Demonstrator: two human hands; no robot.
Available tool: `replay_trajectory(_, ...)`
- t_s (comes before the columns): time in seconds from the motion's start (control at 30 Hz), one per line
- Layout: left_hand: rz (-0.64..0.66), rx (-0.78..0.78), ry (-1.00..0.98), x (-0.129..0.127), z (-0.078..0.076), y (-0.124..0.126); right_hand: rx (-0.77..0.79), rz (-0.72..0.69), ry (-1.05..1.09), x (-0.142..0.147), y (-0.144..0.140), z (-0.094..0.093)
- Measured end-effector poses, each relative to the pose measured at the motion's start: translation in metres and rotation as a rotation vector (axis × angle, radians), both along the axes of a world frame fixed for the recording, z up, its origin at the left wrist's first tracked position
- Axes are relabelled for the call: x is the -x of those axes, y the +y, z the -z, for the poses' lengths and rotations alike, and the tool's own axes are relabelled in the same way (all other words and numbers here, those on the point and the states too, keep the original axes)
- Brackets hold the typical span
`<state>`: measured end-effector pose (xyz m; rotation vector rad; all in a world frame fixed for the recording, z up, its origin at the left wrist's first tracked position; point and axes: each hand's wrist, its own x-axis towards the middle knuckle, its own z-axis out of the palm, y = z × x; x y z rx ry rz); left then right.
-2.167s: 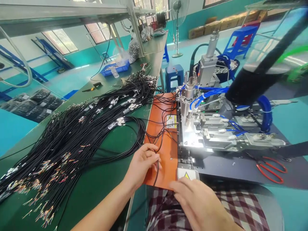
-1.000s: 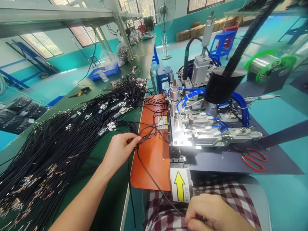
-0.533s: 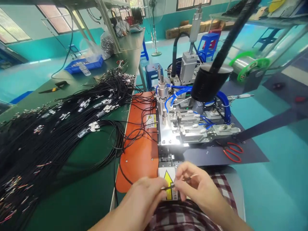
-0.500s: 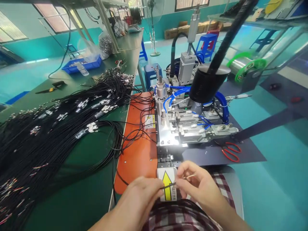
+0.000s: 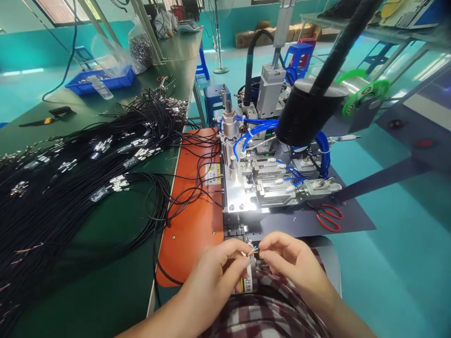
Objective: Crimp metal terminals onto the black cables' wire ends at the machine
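My left hand (image 5: pixel 214 277) and my right hand (image 5: pixel 289 260) meet just in front of the machine (image 5: pixel 260 178). Both pinch the stripped end of one black cable (image 5: pixel 252 251), where thin coloured wires fan out between my fingertips. The cable runs down and left from my left hand, along the edge of the orange mat (image 5: pixel 192 220). A big pile of the same black cables (image 5: pixel 70 178) covers the green bench (image 5: pixel 105 281) to my left.
Red-handled scissors (image 5: pixel 326 217) lie on the dark base plate to the right of the machine. A black cylinder on an arm (image 5: pixel 310 112) hangs over the machine. A blue tray (image 5: pixel 102 80) and a hand tool (image 5: pixel 45 117) sit at the far end of the bench.
My left hand left the cable loops on the orange mat and came down to join the right hand. Both hands now hold the cable's end closer to the machine.
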<state>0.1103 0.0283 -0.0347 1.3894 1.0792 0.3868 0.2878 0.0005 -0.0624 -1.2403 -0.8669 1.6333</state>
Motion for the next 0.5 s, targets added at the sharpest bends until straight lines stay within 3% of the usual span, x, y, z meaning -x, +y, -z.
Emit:
replay_trajectory(0.13, -0.047, 0.008, -0.02, -0.004, 0.001, 0.003, 0.021, 0.032, 0.074, 0.007, 0.004, -0.007)
replay_trajectory(0.5, -0.116, 0.09, -0.147, -0.01, 0.002, 0.008, 0.111, 0.068, 0.341, 0.017, 0.005, 0.001)
